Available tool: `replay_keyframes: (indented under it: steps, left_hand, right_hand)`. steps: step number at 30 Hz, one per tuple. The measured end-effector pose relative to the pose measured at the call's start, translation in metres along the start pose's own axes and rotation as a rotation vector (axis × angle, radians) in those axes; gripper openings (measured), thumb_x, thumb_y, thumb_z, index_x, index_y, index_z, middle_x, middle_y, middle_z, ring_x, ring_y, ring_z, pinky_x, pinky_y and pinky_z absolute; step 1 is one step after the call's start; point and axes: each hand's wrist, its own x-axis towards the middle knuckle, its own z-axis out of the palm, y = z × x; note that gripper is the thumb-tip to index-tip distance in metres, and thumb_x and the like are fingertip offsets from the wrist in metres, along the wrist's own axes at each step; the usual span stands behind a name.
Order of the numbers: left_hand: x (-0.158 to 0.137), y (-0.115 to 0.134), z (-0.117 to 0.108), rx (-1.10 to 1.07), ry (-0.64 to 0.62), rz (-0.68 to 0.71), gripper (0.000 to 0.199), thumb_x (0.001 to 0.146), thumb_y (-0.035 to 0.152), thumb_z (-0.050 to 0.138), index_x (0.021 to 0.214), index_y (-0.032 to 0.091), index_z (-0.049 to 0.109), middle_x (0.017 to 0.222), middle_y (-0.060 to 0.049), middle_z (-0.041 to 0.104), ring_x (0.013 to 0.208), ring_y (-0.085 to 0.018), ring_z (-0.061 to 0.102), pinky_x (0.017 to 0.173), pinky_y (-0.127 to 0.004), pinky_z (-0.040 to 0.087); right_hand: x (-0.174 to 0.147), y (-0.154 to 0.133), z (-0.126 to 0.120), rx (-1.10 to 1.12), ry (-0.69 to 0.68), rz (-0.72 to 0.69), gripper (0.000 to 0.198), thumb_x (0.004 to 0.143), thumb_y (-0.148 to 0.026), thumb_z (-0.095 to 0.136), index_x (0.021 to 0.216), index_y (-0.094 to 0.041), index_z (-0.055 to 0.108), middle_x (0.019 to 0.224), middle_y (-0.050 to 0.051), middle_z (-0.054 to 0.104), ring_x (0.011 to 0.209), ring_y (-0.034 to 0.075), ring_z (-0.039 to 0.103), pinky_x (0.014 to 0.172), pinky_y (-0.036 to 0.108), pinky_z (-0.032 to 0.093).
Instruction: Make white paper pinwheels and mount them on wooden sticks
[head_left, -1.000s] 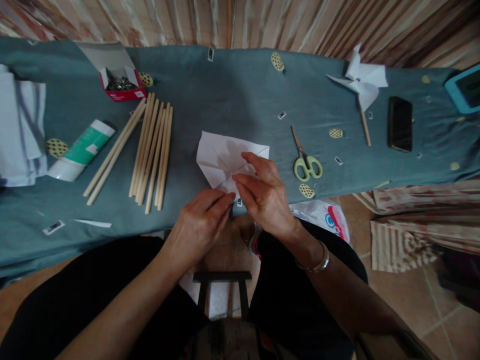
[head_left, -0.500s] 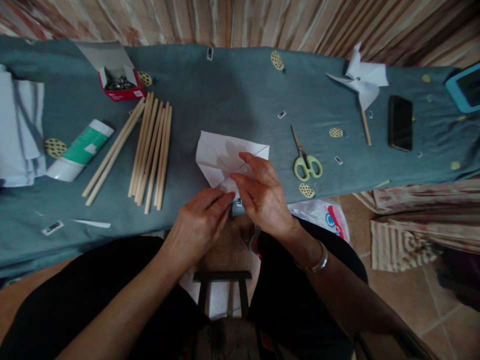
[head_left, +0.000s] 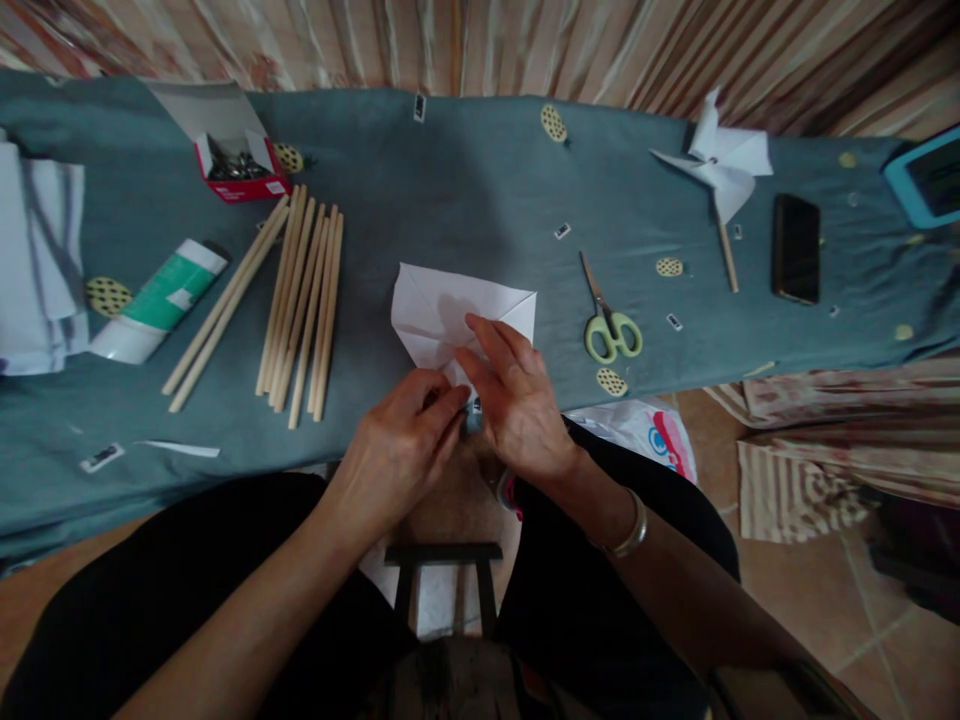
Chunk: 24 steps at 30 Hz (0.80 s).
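A creased sheet of white paper (head_left: 427, 305) lies near the table's front edge, its near corner between my two hands. My left hand (head_left: 405, 430) is closed, thumb and forefinger pinching that near corner. Over the right part of the sheet is my right hand (head_left: 521, 400), its fingers stretched out and their tips resting on the paper near its middle. Part of the sheet is hidden beneath the right fingers. To the right of the paper are scissors (head_left: 613, 335) with green handles, lying with the blades pointing away.
Left of the paper lie several wooden sticks (head_left: 300, 310), a green-and-white tube (head_left: 161, 300), a red box (head_left: 244, 185) of metal pieces and a stack of white paper (head_left: 34, 260). On the right are a paper pinwheel (head_left: 724, 170), a phone (head_left: 796, 248) and a blue-framed device (head_left: 926, 180).
My right fingers have shifted slightly left and toward me on the paper, the forefinger lying lower. The left hand keeps its pinch on the corner, with little movement.
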Motion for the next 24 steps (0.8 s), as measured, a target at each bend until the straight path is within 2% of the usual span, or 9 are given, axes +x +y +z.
replay_keyframes:
  steps: [6, 10, 13, 19, 24]
  left_hand:
    - [0.002, -0.001, -0.002, 0.02, -0.024, 0.019, 0.017, 0.092, 0.012, 0.051, 0.104, 0.011, 0.063, 0.1, -0.01, 0.062, 0.088, -0.018, 0.067, 0.076, -0.028, 0.06]
    - [0.003, -0.001, -0.002, 0.014, -0.028, 0.021, 0.017, 0.091, 0.01, 0.052, 0.102, 0.009, 0.064, 0.1, -0.011, 0.063, 0.087, -0.019, 0.067, 0.077, -0.029, 0.06]
    - [0.002, -0.002, -0.002, 0.013, -0.028, 0.021, 0.017, 0.091, 0.011, 0.051, 0.101, 0.01, 0.064, 0.099, -0.011, 0.063, 0.087, -0.02, 0.067, 0.077, -0.03, 0.06]
    - [0.002, -0.003, 0.0, 0.017, -0.025, 0.027, 0.017, 0.092, 0.013, 0.051, 0.103, 0.012, 0.064, 0.1, -0.01, 0.064, 0.087, -0.019, 0.067, 0.076, -0.029, 0.059]
    - [0.001, -0.005, 0.003, 0.007, -0.015, 0.021, 0.017, 0.092, 0.015, 0.052, 0.104, 0.013, 0.064, 0.101, -0.01, 0.064, 0.087, -0.018, 0.067, 0.077, -0.029, 0.058]
  right_hand:
    - [-0.002, -0.006, 0.007, 0.07, -0.037, 0.038, 0.04, 0.098, -0.017, 0.034, 0.135, -0.024, 0.048, 0.147, 0.011, 0.05, 0.136, 0.026, 0.044, 0.104, 0.047, 0.046]
    - [-0.005, -0.006, 0.01, 0.029, -0.006, -0.016, 0.042, 0.098, -0.015, 0.035, 0.138, -0.016, 0.045, 0.145, 0.014, 0.052, 0.135, 0.027, 0.045, 0.1, 0.044, 0.048]
    - [-0.007, -0.005, 0.012, 0.03, -0.004, -0.021, 0.044, 0.098, -0.015, 0.034, 0.141, -0.018, 0.043, 0.146, 0.013, 0.051, 0.135, 0.027, 0.045, 0.101, 0.043, 0.047]
    - [-0.009, -0.003, 0.01, 0.085, -0.025, 0.036, 0.049, 0.097, -0.019, 0.036, 0.145, -0.023, 0.04, 0.149, 0.011, 0.047, 0.138, 0.027, 0.042, 0.105, 0.047, 0.045]
    - [-0.004, 0.011, -0.003, 0.181, 0.051, 0.125, 0.056, 0.091, -0.012, 0.035, 0.146, -0.022, 0.04, 0.149, 0.01, 0.047, 0.141, 0.026, 0.04, 0.114, 0.05, 0.038]
